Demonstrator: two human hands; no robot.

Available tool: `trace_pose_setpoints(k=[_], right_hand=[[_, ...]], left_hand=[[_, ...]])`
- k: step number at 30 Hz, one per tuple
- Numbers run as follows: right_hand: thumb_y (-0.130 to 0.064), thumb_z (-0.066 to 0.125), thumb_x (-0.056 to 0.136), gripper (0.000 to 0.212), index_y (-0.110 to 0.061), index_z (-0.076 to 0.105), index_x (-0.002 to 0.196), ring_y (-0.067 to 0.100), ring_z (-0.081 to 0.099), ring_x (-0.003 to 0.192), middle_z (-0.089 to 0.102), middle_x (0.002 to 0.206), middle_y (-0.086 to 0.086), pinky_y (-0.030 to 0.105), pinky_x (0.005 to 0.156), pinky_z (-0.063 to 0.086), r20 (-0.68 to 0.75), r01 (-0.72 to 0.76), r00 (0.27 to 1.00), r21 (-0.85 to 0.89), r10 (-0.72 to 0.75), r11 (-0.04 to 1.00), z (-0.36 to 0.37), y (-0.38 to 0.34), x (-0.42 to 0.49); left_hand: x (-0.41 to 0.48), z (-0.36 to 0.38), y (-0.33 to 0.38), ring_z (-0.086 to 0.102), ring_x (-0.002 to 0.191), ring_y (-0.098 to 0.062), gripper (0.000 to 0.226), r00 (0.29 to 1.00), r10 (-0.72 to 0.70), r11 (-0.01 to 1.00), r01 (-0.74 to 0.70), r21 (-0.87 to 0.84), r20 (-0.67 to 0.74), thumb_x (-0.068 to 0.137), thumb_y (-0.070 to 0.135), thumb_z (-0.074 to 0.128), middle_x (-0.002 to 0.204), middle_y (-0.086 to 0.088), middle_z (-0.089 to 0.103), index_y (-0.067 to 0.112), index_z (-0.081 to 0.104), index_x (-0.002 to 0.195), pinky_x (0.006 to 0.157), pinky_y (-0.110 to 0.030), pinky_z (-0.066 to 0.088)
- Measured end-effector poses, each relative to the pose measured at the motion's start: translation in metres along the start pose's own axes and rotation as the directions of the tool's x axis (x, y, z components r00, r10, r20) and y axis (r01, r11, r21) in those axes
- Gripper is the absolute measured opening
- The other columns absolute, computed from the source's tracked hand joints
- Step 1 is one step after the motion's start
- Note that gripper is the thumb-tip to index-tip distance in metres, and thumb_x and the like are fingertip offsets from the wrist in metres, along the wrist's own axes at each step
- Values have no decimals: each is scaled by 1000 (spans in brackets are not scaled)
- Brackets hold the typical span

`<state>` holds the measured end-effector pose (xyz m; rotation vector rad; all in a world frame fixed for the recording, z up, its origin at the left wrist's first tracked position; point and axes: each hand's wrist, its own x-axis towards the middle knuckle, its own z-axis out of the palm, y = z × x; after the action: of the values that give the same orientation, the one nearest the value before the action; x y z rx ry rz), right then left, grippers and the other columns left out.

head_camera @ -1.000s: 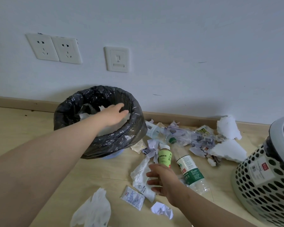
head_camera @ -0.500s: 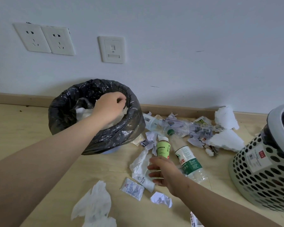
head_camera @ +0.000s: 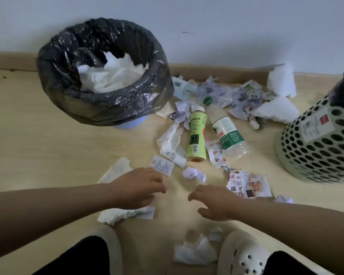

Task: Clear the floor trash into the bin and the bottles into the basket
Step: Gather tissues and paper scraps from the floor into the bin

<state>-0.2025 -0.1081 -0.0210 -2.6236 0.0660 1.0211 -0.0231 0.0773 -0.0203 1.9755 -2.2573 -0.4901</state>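
**A:** Where are the hands just now?

**B:** Low over the floor, just ahead of the slippers. The left hand is above a crumpled tissue, and the right hand is beside it over bare boards. Each grip is slack, fingers loosely bent, pinching nothing. I can't tell whether the left one touches the tissue.

**A:** And the bottles?

**B:** A green bottle and a clear water bottle lie side by side beyond the hands, caps toward the wall, between the bin and the basket. A crushed clear bottle lies further back among torn wrappers by the skirting board.

**A:** What lies in the way?

**B:** A paper ball and a small sachet lie just past the fingers. A white wrapper lies against the green bottle's left side, and a torn leaflet lies near the right wrist. Foam chunks sit just beside the basket.

**A:** Any open room?

**B:** There is bare floor left of the bin. The bin stands near the wall, lined with a black bag and holding white paper. The basket is cut off by the right edge of the view.
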Motion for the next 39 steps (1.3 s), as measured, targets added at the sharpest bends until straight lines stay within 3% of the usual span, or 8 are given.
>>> trace_pose_setpoints(k=[6, 12, 18, 22, 25, 30, 36, 39], right_hand=[[-47, 74, 57, 62, -35, 55, 114, 20, 63, 89, 61, 116, -1, 25, 65, 50, 98, 379, 925, -302, -367, 875, 46, -6, -26], [-59, 73, 52, 47, -54, 64, 97, 6, 61, 74, 66, 100, -17, 16, 61, 43, 299, 594, 804, -445, -514, 671, 72, -33, -24], [-54, 76, 43, 28, -35, 64, 60, 3, 58, 51, 59, 56, -14, 10, 42, 24, 208, 421, 907, -506, -367, 753, 83, -25, 5], [-21, 56, 87, 21, -14, 59, 106, 27, 57, 101, 61, 106, 8, 34, 74, 44, -19, 209, 975, -252, -220, 945, 36, -22, 11], [-29, 45, 93, 18, -13, 52, 97, 25, 51, 104, 51, 99, 5, 33, 72, 38, -209, -57, 976, -18, 52, 998, 21, -14, 2], [-28, 47, 93, 24, -10, 54, 107, 23, 51, 108, 44, 108, 4, 30, 74, 38, -98, -157, 983, 14, 158, 987, 40, 14, -30], [-27, 54, 86, 56, -26, 32, 137, 24, 41, 124, 26, 148, 2, 33, 85, 41, -11, -86, 996, -172, 86, 981, 59, 16, -45], [-33, 61, 66, 63, -36, 39, 124, 27, 61, 96, 52, 131, 7, 33, 54, 49, -59, 40, 997, -211, -54, 977, 61, 9, -43]], left_hand=[[-36, 41, 2, 68, 91, -14, 93, 942, -12, 988, -40, 149, 334, 21, 64, 73, 108, 8, 67, 33, 47, 105, 69, -31, 55], [-40, 52, -12, 62, 97, -21, 60, 964, 16, 957, -91, 276, 264, 52, 25, 70, 119, 4, 53, 31, 48, 108, 71, -34, 45], [-27, 47, -16, 68, 83, -21, 78, 981, -128, 984, 106, 144, 147, 37, 31, 84, 109, 0, 67, 33, 47, 106, 60, -28, 53], [-11, 40, -5, 55, 108, -29, 51, 941, -326, 916, 338, -217, 87, 81, 21, 56, 129, -6, 52, 25, 45, 131, 85, -38, 48], [4, 34, 3, 44, 122, -21, 60, 875, -471, 778, 471, -415, 111, 82, 0, 53, 136, -2, 42, 19, 42, 137, 98, -36, 41], [22, 26, 10, 52, 115, -17, 51, 777, -609, 558, 561, -612, 157, 89, 0, 43, 134, -1, 45, 19, 42, 136, 91, -25, 39], [7, 38, 5, 47, 123, -26, 59, 930, -366, 906, 362, -218, 20, 79, 2, 56, 139, -5, 42, 29, 37, 128, 91, -35, 42], [-2, 42, 6, 28, 139, -24, 58, 917, -350, 937, 338, 91, 192, 85, 21, 59, 153, -1, 23, 27, 35, 137, 104, -39, 28]])
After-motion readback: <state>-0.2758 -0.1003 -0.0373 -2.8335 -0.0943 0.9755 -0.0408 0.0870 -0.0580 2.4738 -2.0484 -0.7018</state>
